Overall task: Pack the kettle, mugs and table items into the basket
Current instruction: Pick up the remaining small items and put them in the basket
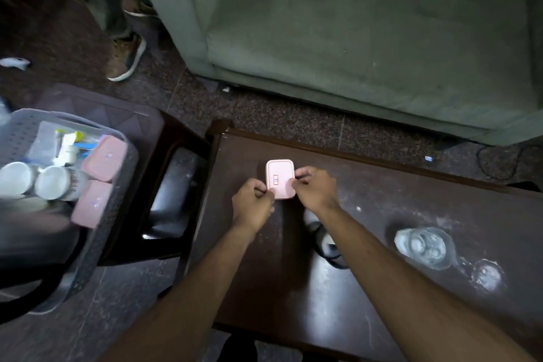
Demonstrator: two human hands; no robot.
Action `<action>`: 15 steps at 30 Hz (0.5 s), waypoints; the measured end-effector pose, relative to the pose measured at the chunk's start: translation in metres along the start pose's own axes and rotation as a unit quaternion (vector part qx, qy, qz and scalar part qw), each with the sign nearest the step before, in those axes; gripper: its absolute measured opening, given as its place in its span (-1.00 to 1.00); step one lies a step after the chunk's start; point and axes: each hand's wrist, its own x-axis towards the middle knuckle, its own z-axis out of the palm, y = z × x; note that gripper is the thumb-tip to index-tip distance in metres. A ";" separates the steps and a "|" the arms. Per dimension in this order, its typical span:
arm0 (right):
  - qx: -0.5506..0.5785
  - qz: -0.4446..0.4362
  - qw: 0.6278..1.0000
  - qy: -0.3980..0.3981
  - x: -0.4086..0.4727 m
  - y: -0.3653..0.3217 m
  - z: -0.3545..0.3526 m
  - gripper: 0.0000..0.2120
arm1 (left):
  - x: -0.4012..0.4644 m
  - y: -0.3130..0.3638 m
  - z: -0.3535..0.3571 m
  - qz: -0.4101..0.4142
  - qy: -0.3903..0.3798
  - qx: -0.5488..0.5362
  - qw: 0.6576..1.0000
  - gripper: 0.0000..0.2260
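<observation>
A small pink lidded box [279, 176] rests on the dark wooden table [367, 194] near its far left corner. My left hand [253, 205] grips its near left edge and my right hand [316, 187] grips its right side. The grey perforated basket [117, 185] stands to the left on a dark chair. Inside it lie two more pink boxes [103, 158], two white mugs [53, 182], a dark kettle [35, 229] and several small packets. A clear glass jug [423, 245] and a small glass [486, 275] stand on the table's right part.
A green sofa [367, 23] fills the space behind the table. A person's legs and shoes [125, 59] stand at the far left beside the sofa. A dark cord [326, 239] lies on the table under my right forearm. The floor is dark stone.
</observation>
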 end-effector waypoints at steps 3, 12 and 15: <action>0.039 -0.024 0.999 -0.013 -0.013 -0.032 0.022 -0.86 | -0.005 0.002 -0.044 0.022 0.052 -0.014 0.998 -0.88; 0.127 -0.067 0.986 -0.085 -0.076 -0.162 0.105 -0.81 | -0.020 0.015 -0.198 0.051 0.211 -0.019 0.976 -0.89; 0.153 -0.062 0.979 -0.120 -0.099 -0.202 0.137 -0.81 | -0.022 0.015 -0.245 0.028 0.268 -0.048 0.962 -0.89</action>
